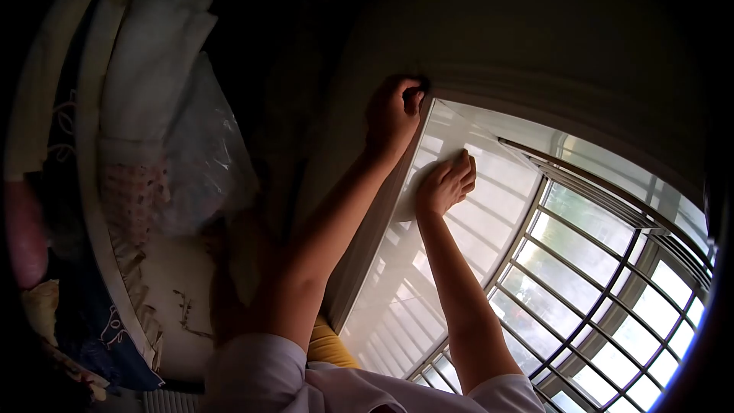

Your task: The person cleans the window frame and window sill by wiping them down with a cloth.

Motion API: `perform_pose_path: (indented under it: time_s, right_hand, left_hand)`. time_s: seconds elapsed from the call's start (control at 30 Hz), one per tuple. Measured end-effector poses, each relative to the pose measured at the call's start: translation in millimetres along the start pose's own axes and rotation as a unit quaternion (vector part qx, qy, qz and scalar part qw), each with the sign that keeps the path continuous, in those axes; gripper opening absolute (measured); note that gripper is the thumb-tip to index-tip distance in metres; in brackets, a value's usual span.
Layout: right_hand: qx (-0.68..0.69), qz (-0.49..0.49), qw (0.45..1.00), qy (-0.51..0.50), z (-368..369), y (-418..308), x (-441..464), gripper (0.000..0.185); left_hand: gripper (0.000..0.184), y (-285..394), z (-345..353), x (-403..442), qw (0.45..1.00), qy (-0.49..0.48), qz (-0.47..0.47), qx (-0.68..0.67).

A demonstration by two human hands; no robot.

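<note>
My left hand (391,118) is raised to the upper corner of the window recess, its fingers curled in beside the wall edge. A small dark patch shows at its fingertips, and I cannot make out what they grip. Lower and to the right, my right hand (446,183) is in front of the glossy white side panel (397,283) of the recess. Its fingers are bent inward, and whatever they may hold is hidden. Whether this hand touches the panel I cannot tell.
A barred window (589,268) fills the right, with metal rails (604,191) along its top. At the left hang or lie white fabric (153,69), a clear plastic bag (210,145) and dark blue cloth (115,344). Something yellow (330,346) is below my left arm. The upper area is dark.
</note>
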State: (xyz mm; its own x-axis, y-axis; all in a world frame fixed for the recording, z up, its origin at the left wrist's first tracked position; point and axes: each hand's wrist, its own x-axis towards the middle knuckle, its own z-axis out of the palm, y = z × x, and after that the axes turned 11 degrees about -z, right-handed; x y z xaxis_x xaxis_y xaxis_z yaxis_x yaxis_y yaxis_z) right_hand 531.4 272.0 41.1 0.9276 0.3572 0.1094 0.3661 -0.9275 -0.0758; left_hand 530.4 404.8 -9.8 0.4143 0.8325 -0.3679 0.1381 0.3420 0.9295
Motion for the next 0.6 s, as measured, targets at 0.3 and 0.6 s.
perform_pose_path:
  time_s: [0.3, 0.6]
  right_hand:
    - [0.001, -0.003, 1.0, -0.006, -1.1, -0.2, -0.4, 0.05]
    - [0.013, -0.007, 1.0, -0.008, -2.8, -0.6, -0.9, 0.051]
  left_hand:
    - [0.013, -15.2, 2.8, 30.3, 0.998, -0.021, 0.003, 0.059]
    - [0.019, -0.7, 13.0, 52.1, 0.989, 0.058, 0.066, 0.116]
